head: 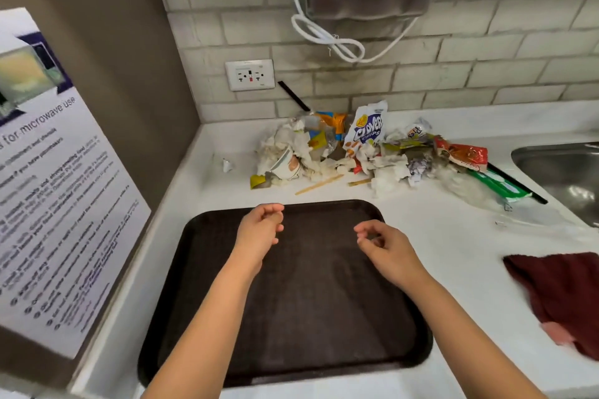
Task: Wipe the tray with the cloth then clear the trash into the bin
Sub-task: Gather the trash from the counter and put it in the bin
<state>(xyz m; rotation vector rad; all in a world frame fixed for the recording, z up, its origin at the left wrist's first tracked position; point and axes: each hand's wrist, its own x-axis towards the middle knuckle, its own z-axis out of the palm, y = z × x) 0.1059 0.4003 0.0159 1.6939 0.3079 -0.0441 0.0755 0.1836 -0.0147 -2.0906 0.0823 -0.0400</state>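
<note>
Head view shows your left hand [261, 230] and right hand [385, 246] loosely curled, holding nothing above the tray [324, 301], while the cloth [560, 295] lies on the bench to the right, nearer your right hand.

Tray [324, 317] dark brown, faint lighter streaks across its surface. Cloth [564, 295] dark maroon with one pinkish patch at its near edge. Desk [453, 236] plain white. Trash pile [372, 155] mixed: mostly white crumpled tissue, a white chips bag [368, 129] with blue-purple lettering and a yellow logo, an orange wrapper [337, 121], a red wrapper [466, 154], a green-and-white packet [499, 185]. Wall tiles [486, 52] off-white, grey grout, brick pattern. Socket [250, 74] white with a red switch. Sink [564, 178] bare steel grey. Notice [58, 204] white, dark blue print.
</note>
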